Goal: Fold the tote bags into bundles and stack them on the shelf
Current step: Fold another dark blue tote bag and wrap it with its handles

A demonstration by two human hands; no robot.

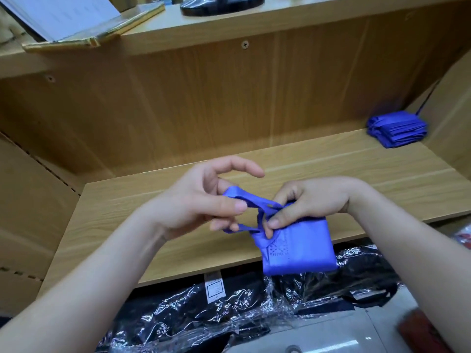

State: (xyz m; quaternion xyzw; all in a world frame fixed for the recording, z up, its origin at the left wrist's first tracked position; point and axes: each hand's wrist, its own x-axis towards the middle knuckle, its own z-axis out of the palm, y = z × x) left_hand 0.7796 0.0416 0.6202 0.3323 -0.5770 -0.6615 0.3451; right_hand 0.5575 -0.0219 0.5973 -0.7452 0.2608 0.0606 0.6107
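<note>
Both hands are up over the near edge of the wooden shelf (356, 169), working one blue tote bag (298, 248) between them. The bag is folded down to a squarish bundle and hangs in the air just off the shelf's front edge, a little right of centre. The right hand (311, 200) grips it at the top, thumb and fingers pinched on the gathered fabric. The left hand (201, 202) has the handle strap (244, 197): the loop runs out from the bundle to the left and the thumb and lower fingers curl round it, while the forefinger sticks out free above. How the strap is wound near the right thumb is hard to read, as the fingers cover it.

Far right on the shelf, tucked into the back corner, sits a stack of folded blue bundles (397, 128), well apart from the hands. Below the shelf, near the person, lie black goods in shiny plastic wrap (204, 314). On the upper shelf (229, 24) there are papers (61, 14) at the left and a black rounded base (221, 3) beside them.
</note>
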